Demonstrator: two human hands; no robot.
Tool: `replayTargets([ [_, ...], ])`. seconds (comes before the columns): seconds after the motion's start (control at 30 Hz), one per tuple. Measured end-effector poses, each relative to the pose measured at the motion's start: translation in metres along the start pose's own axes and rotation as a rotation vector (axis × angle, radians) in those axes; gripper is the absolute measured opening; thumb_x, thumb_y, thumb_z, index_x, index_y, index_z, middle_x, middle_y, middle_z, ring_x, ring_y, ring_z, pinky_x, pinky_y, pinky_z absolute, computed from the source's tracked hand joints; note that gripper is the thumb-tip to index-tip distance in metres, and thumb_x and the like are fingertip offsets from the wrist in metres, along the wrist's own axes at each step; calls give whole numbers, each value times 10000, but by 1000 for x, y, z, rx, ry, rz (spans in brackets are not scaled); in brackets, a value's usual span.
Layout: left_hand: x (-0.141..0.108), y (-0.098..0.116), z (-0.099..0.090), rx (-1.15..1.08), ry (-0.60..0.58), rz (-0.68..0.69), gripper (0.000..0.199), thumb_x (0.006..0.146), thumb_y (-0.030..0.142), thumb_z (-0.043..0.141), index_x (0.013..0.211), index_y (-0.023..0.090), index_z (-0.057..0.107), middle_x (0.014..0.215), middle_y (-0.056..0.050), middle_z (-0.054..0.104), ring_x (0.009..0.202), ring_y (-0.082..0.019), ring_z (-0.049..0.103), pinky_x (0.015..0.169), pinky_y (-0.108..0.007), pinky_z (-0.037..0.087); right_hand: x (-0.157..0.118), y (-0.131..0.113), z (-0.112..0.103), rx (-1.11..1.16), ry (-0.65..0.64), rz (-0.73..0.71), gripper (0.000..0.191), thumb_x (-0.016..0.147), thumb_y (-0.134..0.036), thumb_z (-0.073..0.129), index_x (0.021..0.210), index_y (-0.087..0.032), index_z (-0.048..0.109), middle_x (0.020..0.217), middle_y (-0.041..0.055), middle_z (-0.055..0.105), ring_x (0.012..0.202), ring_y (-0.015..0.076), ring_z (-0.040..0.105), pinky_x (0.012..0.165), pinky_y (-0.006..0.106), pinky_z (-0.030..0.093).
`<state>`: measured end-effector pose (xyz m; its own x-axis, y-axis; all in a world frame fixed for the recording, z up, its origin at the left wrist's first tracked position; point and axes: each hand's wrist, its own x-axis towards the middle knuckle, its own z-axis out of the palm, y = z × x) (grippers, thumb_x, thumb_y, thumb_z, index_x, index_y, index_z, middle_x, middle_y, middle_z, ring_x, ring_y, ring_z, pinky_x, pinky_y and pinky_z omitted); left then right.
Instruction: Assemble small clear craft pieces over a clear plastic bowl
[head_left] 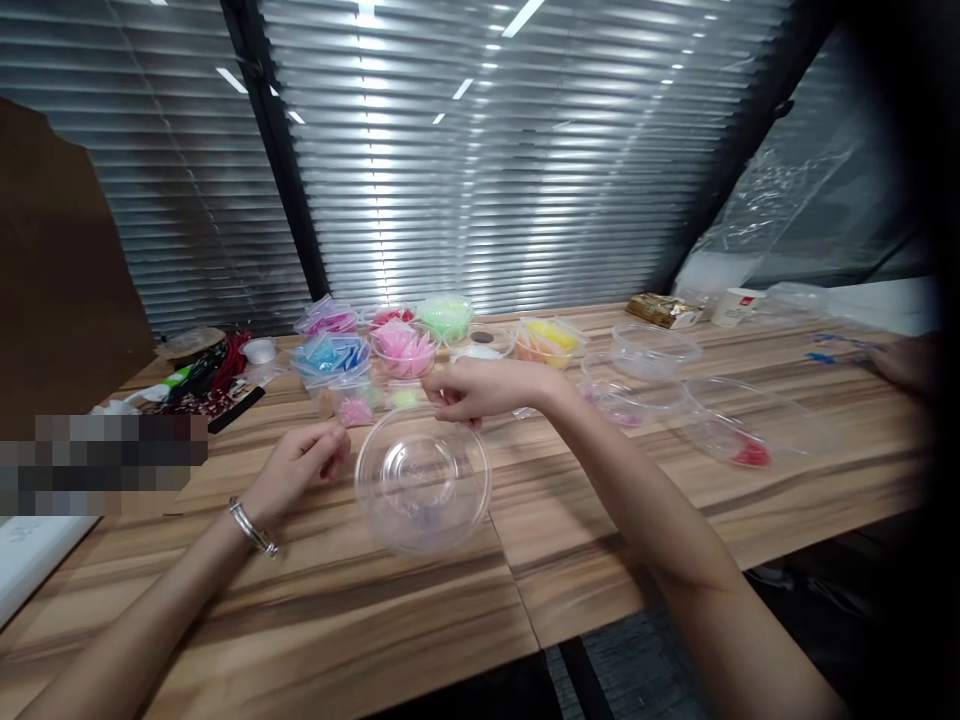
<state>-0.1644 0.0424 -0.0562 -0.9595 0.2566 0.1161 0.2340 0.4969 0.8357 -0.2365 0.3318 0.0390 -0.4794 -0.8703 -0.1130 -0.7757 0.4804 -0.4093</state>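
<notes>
My right hand [469, 388] reaches across the table and pinches the far rim of a clear round plastic container [424, 480], which looks tilted. A small bluish patch shows faintly through its lower part. To the left of the container my left hand [309, 458] is curled closed; what its fingers hold, if anything, is hidden. Just beyond both hands sit a bowl of pink packets [405, 347], a tub of blue packets [330, 357] and a small container of pink bits [354, 405].
A bowl of yellow and orange packets [550, 340] stands farther back. Clear containers, one with a red piece [751, 452], lie right. Dark and red cords [214, 375] lie left. Another person's hand [907, 362] rests at the right edge. A paper cup [736, 307] stands behind.
</notes>
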Motion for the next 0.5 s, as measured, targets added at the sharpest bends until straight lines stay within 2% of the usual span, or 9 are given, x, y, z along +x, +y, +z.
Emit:
replayTargets([
  [0.13,-1,-1,-1,14,-32,7,507,864,582,476,645,124,475,588,19,447,571,-75,410,561,-179,321,6,-2,10,103,-96,51,128,896,-287,472,872,-170,427,691,-13,613,554,99,605,534,207,398],
  [0.3,-1,1,2,70,-141,-1,549,847,586,501,572,120,405,584,26,352,570,-55,323,545,-175,265,14,-15,22,129,-132,35,175,946,-345,406,905,-175,411,616,-41,590,485,101,598,570,236,418],
  [0.43,-2,0,1,66,-191,19,567,844,595,493,547,127,375,566,30,327,546,-49,300,523,-179,245,17,-18,24,142,-134,35,371,978,-518,325,914,-173,447,609,-27,571,471,107,580,569,253,436],
  [0.5,-2,-1,1,54,-201,22,565,849,590,495,547,128,374,554,32,328,535,-47,300,514,-178,242,14,-13,19,203,-144,70,449,971,-586,284,984,-183,483,667,-3,587,512,121,601,547,252,464],
])
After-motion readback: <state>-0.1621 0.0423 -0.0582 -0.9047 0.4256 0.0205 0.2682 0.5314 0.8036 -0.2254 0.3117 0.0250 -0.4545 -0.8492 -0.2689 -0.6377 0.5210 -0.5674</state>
